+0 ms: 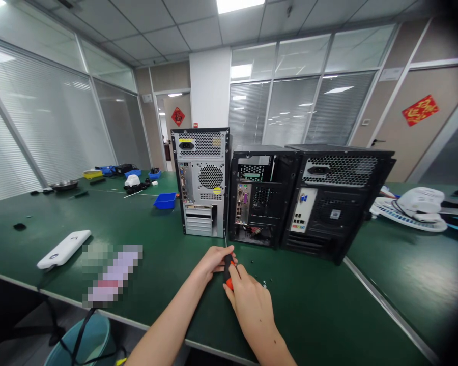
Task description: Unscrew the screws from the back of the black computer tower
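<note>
A screwdriver [228,269] with a black and orange handle is held in both my hands. My right hand [250,295] wraps round the rear of the handle, while my left hand [215,258] closes on its front end near the shaft. The shaft's tip meets the lower right edge of a computer case's [204,203] back panel; the screw there is too small to make out. This case stands upright, with its silver back, power socket and fan grille facing me. To its right, close by, stands a second, black computer case [267,203] with an open bay.
A third black computer case [328,213] stands further right. Small screws [265,283] lie beside my right hand. A blue tray [165,201], a white power bank [64,250] and a blurred-out flat object [116,274] are on the left. A teal bucket [99,330] stands below the table edge.
</note>
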`<act>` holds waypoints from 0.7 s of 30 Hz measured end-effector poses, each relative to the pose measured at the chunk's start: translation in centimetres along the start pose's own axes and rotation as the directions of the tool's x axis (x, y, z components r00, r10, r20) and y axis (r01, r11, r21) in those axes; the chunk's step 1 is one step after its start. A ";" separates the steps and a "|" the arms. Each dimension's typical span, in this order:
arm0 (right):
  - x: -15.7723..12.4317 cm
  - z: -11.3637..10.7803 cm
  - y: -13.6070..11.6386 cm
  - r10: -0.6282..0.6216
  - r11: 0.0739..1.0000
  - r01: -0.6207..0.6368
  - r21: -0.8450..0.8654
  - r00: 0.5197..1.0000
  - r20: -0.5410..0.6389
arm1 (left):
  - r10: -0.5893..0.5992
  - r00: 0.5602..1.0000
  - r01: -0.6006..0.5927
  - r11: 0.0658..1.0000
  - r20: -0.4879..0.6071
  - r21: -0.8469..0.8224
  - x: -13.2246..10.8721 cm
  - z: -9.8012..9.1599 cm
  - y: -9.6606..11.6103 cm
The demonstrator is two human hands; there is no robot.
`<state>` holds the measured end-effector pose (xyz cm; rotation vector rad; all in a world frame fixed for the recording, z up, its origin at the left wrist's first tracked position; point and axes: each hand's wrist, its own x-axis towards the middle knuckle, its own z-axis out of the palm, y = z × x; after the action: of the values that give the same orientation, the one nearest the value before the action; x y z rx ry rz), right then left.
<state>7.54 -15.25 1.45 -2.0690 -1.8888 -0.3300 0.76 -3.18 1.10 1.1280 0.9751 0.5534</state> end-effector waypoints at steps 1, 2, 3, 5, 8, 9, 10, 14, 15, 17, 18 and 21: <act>0.0 -0.1 0.0 -0.001 1.000 0.001 -0.003 1.000 0.003 | 0.005 1.000 -0.005 1.000 -0.002 0.008 0.0 0.0 0.0; 0.0 -0.1 0.0 0.002 1.000 -0.002 -0.006 1.000 0.006 | 0.010 1.000 -0.010 1.000 -0.003 0.014 0.0 0.0 0.0; 0.0 -0.1 -0.1 0.007 1.000 -0.007 -0.008 1.000 0.007 | 0.015 1.000 -0.015 1.000 -0.004 0.021 0.0 0.0 0.0; 0.0 -0.1 -0.1 0.022 1.000 -0.022 -0.003 1.000 0.007 | 0.024 1.000 -0.024 0.999 -0.006 0.031 0.1 0.0 -0.1; 0.0 0.0 -0.1 0.037 0.999 -0.037 0.014 0.999 -0.010 | 0.033 0.999 -0.032 0.998 -0.018 0.047 0.2 -0.1 -0.2; 0.0 0.1 -0.1 0.038 0.999 -0.038 0.016 0.999 -0.017 | 0.035 0.999 -0.034 0.998 -0.023 0.052 0.2 -0.1 -0.2; 0.0 0.1 -0.1 0.039 0.999 -0.039 0.015 0.999 -0.022 | 0.036 0.999 -0.035 0.998 -0.027 0.057 0.2 -0.1 -0.2; -0.1 0.4 -0.2 0.057 0.998 -0.056 0.012 0.998 -0.027 | 0.037 0.999 -0.034 0.996 -0.034 0.078 0.2 0.0 -0.1; -0.2 0.4 -0.2 0.063 0.998 -0.062 0.016 0.998 -0.026 | 0.037 0.999 -0.034 0.996 -0.037 0.083 0.1 0.0 -0.1; -0.2 0.5 -0.3 0.074 0.997 -0.073 0.024 0.997 -0.021 | 0.039 0.998 -0.034 0.995 -0.042 0.093 0.1 0.0 0.0; -0.2 0.4 -0.4 0.080 0.996 -0.079 0.028 0.997 -0.016 | 0.040 0.998 -0.035 0.995 -0.046 0.096 0.0 0.0 0.0; -0.1 0.2 -0.5 0.114 0.992 -0.115 0.052 0.993 0.014 | 0.045 0.997 -0.039 0.995 -0.063 0.096 -0.1 0.1 0.1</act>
<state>6.99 -15.23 1.32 -2.1375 -1.7561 -0.2395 0.79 -3.26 1.21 1.2238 1.0449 0.5859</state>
